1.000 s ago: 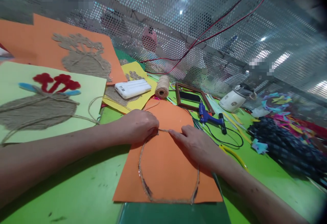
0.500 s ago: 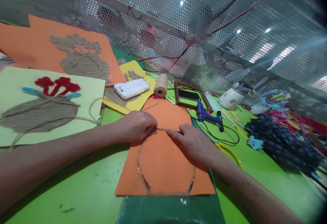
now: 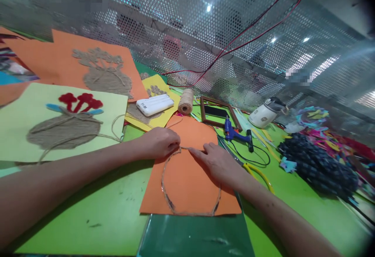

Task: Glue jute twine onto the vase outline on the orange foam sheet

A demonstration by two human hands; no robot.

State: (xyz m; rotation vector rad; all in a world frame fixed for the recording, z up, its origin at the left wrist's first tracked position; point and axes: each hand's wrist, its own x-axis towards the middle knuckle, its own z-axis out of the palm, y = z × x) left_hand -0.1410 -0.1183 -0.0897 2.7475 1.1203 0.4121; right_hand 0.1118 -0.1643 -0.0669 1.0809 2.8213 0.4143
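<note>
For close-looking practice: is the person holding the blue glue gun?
No, the blue glue gun lies apart from the left hand and right hand, both at the twine-outlined orange sheet.

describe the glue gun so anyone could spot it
On the green table, find the orange sheet with the twine outline. Right of it, in front of the brown frame, lies the glue gun, blue-bodied, unlike the nearby yellow-handled tool.

Left fingers (image 3: 174,141) curled (knuckles up); right index finger (image 3: 198,154) outstretched.
</note>
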